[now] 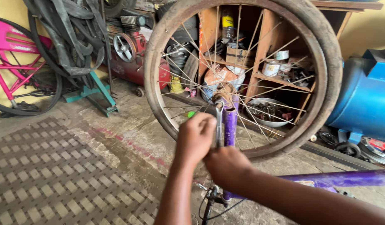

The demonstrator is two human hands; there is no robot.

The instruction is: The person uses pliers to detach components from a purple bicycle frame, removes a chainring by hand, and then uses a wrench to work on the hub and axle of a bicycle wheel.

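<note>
Purple paint marks the fork [230, 125] of the upturned bicycle we are working on, and its wheel [242, 75] stands above our fingers, worn tyre and thin spokes filling the view. Our left hand [195, 137] has its fingers wrapped tight around the shaft of a metal spanner [218, 123], whose open head sits just past our fingertips at the axle nut [223, 100] on the fork end. Our right hand [226, 164] lies just below the left, fingers curled shut around the fork leg to steady it; how firmly they press we cannot tell.

We judge the step in hand to be turning the axle nut with the spanner. The next move calls for keeping the spanner head seated squarely on the nut while the left hand swings the shaft, with the right bracing the fork so the wheel does not sway.

Beyond the fingers stand wooden shelves [280, 62] of tins and parts, a red compressor [132, 54], and a blue tank [363, 96]. Far to the left leans a pink bicycle [17, 71].
</note>
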